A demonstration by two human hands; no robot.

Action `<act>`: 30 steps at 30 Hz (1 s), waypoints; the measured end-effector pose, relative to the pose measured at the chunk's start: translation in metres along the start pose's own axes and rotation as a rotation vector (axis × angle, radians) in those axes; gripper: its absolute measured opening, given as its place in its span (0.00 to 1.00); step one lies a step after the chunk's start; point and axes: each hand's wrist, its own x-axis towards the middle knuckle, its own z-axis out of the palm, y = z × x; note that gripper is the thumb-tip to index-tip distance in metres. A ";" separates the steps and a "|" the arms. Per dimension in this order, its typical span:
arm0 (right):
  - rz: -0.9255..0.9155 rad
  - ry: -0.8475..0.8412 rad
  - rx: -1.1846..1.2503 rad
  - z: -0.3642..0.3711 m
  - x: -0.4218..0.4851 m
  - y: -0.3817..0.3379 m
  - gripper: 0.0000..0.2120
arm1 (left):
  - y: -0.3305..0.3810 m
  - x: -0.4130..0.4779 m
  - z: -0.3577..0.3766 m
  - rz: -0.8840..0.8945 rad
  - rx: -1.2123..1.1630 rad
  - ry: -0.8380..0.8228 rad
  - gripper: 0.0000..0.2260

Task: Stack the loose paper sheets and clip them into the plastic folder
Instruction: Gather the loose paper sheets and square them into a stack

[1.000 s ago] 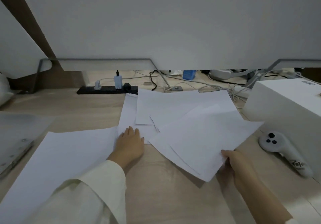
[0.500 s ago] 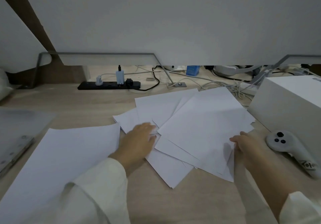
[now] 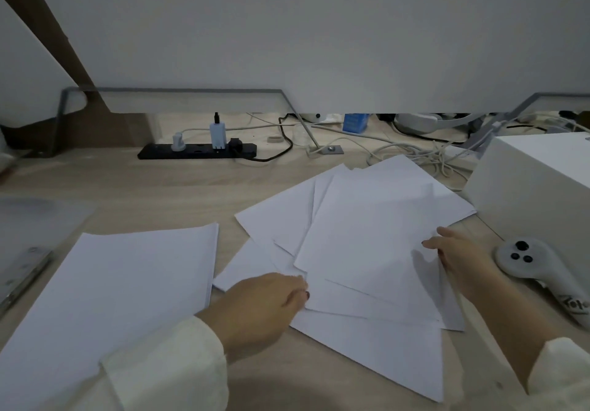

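The loose sheets lie fanned and overlapping on the wooden desk, right of centre, their corners pointing different ways. Our left hand sits at their near-left edge with fingers bent against the paper; we cannot tell whether it grips a sheet or only pushes. Our right hand is at the fan's right edge, thumb on top of the upper sheet and fingers tucked beneath, pinching it. Just left of the fan, apart from it, lies a squarer stack of paper. Further left, at the frame's edge, the translucent plastic folder lies flat with its metal clip showing. A white controller rests just beside our right hand, a white box behind it, and a black power strip with tangled cables runs along the back.
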 end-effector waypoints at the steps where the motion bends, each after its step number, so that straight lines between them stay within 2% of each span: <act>1: -0.008 0.033 -0.050 0.000 -0.001 0.000 0.30 | -0.001 0.003 -0.005 -0.019 -0.062 0.018 0.16; 4: -0.017 0.081 -0.183 0.004 -0.004 -0.004 0.26 | -0.027 0.029 -0.018 -0.208 -0.075 0.226 0.24; 7: 0.026 0.102 -0.163 0.007 0.003 -0.010 0.10 | -0.050 0.053 -0.029 -0.401 -0.411 0.373 0.30; 8: 0.059 0.101 -0.149 0.008 0.004 -0.013 0.09 | -0.051 0.058 -0.033 -0.419 -0.511 0.401 0.29; 10: 0.098 0.095 -0.108 0.007 0.007 -0.019 0.17 | -0.051 0.066 -0.037 -0.457 -0.632 0.399 0.30; 11: 0.119 0.079 -0.091 0.005 0.008 -0.020 0.18 | -0.049 0.069 -0.038 -0.467 -0.699 0.396 0.31; 14: 0.117 0.011 -0.115 0.001 0.012 -0.023 0.08 | -0.047 0.074 -0.040 -0.475 -0.926 0.440 0.33; 16: 0.110 -0.020 -0.195 0.000 0.015 -0.024 0.04 | -0.049 0.077 -0.037 -0.467 -0.948 0.483 0.33; 17: 0.111 -0.054 -0.228 0.001 0.017 -0.024 0.07 | -0.049 0.078 -0.035 -0.453 -0.919 0.477 0.30; 19: 0.118 -0.103 -0.284 0.008 0.016 -0.030 0.13 | -0.041 0.076 -0.036 -0.395 -0.891 0.445 0.12; 20: 0.112 -0.098 -0.313 0.012 0.014 -0.035 0.14 | -0.037 0.074 -0.037 -0.357 -0.908 0.393 0.07; 21: 0.094 -0.088 -0.331 0.015 0.013 -0.038 0.14 | -0.033 0.072 -0.038 -0.317 -0.920 0.331 0.08; 24: -0.030 -0.090 -0.340 0.021 0.016 -0.045 0.05 | -0.025 0.063 -0.038 -0.273 -0.969 0.130 0.12; 25: -0.063 -0.085 -0.335 0.023 0.018 -0.045 0.11 | -0.023 0.060 -0.037 -0.264 -0.971 0.071 0.13; 26: -0.097 -0.072 -0.346 0.026 0.018 -0.046 0.14 | -0.022 0.057 -0.035 -0.236 -0.924 0.035 0.14; 28: -0.173 -0.046 -0.389 0.033 0.016 -0.045 0.16 | -0.018 0.050 -0.031 -0.110 -0.684 -0.008 0.14; 30: -0.219 -0.027 -0.357 0.037 0.015 -0.045 0.16 | -0.015 0.041 -0.025 0.031 -0.471 -0.065 0.22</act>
